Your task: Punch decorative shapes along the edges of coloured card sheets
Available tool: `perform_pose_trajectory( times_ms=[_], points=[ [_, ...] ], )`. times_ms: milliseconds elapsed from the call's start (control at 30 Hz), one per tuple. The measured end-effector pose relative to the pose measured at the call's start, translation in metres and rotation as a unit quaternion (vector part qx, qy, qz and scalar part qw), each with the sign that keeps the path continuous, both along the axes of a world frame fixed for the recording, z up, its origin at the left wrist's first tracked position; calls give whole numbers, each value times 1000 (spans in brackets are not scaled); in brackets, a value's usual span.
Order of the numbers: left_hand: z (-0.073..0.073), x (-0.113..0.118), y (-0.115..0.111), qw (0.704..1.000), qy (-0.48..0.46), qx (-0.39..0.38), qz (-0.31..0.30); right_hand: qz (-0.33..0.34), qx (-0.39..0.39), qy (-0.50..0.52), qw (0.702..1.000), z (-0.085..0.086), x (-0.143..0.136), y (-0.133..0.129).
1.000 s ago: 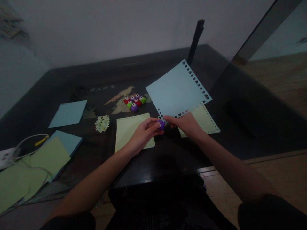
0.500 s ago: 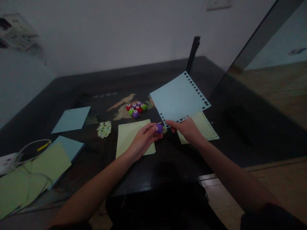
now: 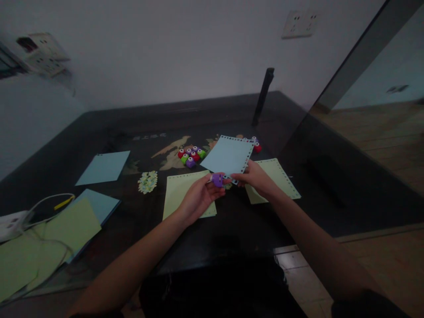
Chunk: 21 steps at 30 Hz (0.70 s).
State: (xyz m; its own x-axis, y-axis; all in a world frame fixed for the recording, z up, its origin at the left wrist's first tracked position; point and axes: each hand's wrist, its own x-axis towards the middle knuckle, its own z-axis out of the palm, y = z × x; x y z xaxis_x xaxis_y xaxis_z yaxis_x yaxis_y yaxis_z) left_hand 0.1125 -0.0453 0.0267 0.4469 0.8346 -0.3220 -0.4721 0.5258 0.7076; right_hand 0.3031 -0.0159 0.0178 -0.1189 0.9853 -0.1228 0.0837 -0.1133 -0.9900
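A small purple craft punch (image 3: 217, 179) is held in my left hand (image 3: 198, 194), its slot side turned towards me. My right hand (image 3: 258, 177) pinches the near corner of a light blue sheet (image 3: 228, 154) raised above the table. Small shapes are punched along the sheet's far and right edges. Beneath my left hand lies a yellow-green sheet (image 3: 174, 194) with a row of holes along its far edge. Another yellow-green sheet (image 3: 276, 174), punched along its right side, is partly behind my right hand. A few cut-out bits (image 3: 228, 186) show between my hands.
Several red, green and purple punches (image 3: 192, 155) are clustered further back, and others (image 3: 257, 147) sit behind the blue sheet. A pile of paper cut-outs (image 3: 147, 182) lies left. A blue sheet (image 3: 104, 168), stacked papers (image 3: 79, 216) and a cable (image 3: 49, 197) occupy the table's left side.
The light blue sheet has turned and tilted lower, uncovering punches behind it. My right hand has shifted its grip on the corner, and the purple punch has rotated in my left hand.
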Motion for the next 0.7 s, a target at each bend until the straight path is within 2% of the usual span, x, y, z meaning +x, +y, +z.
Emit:
perform_pose_trajectory(
  times_ms=[167, 367, 500, 600, 700],
  points=[
    [1, -1, -1, 1000, 2, 19, -1, -69, -1, 10, 998, -6, 8, 8],
    [3, -2, -3, 998, 15, 56, -7, -23, -17, 14, 999, -4, 15, 9],
    [4, -2, -4, 997, 27, 69, -9, -47, -9, -40, 998, -10, 19, 15],
    [5, -3, -5, 996, 34, 81, -15, -87, 56, -127, 986, -18, 24, 23],
    [7, -2, -5, 992, 48, 113, -19, -158, 189, -237, 940, -16, 25, 22]
  ],
)
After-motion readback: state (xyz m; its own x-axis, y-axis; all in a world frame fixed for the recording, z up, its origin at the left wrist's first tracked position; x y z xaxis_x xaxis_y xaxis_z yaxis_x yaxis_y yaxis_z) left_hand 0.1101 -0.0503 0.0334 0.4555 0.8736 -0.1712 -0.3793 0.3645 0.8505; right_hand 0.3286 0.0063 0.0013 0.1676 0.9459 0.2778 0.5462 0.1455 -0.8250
